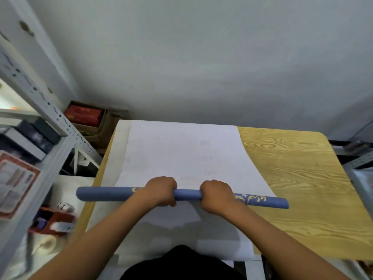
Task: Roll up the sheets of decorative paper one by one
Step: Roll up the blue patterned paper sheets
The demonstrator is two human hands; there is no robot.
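A sheet of decorative paper lies face down on the wooden table, its white back stretching away from me with faint numbers on it. Its near part is wound into a blue roll with gold ornament, lying crosswise over the sheet. My left hand grips the roll left of its middle. My right hand grips it just to the right. Both fists are closed around the tube. More white paper lies flat under the roll, towards me.
A grey metal shelf rack stands at the left with boxes on it. A red tape dispenser sits on a low surface beside the table. A cardboard box with red packs is at the back left. A grey wall rises behind the table.
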